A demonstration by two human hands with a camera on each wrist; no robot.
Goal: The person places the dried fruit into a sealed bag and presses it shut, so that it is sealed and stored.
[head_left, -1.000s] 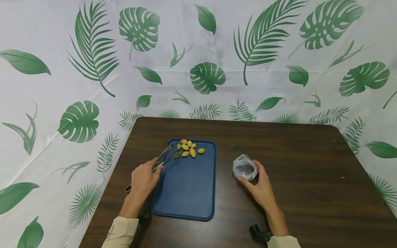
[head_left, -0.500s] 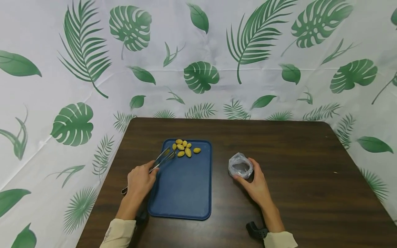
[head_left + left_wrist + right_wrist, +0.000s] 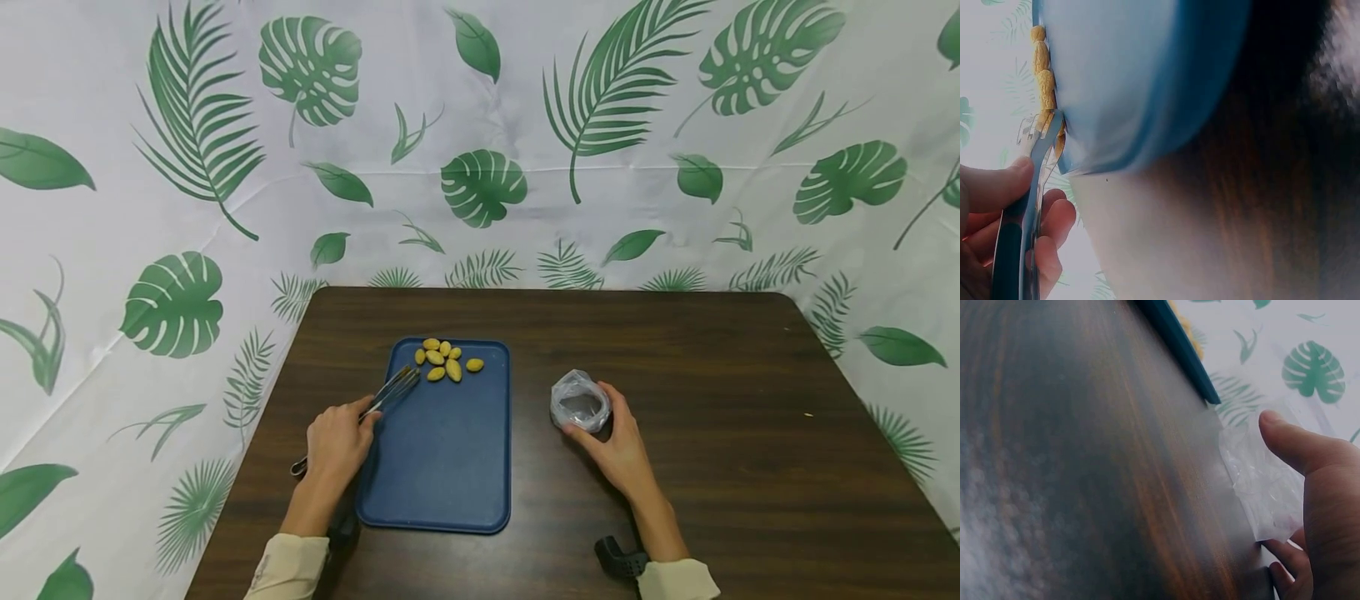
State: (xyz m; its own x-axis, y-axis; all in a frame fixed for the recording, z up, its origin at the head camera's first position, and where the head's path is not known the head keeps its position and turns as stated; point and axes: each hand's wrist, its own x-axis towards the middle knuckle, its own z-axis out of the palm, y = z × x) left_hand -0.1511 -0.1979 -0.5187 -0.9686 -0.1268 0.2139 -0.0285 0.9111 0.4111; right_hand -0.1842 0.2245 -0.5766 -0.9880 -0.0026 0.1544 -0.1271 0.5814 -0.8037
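Tongs (image 3: 1039, 153) and clear plastic bag (image 3: 1259, 487), held
We log: left hand (image 3: 337, 442) grips tongs over blue tray (image 3: 442, 458) (yellow pieces (image 3: 453, 370) at far end); right hand (image 3: 624, 454) grasps bag.

A passage runs over the worktop (image 3: 532, 467) between tray (image 3: 442, 454) and plastic bag (image 3: 581, 402); yellow pieces (image 3: 435, 357) and tongs (image 3: 1039, 153) obstruct the tray's far end.

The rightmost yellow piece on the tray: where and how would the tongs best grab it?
Probably across its middle, from above, with the tongs pinching its near and far sides. The yellow piece looks oval, longer left to right, and bare tray separates it from its neighbours.
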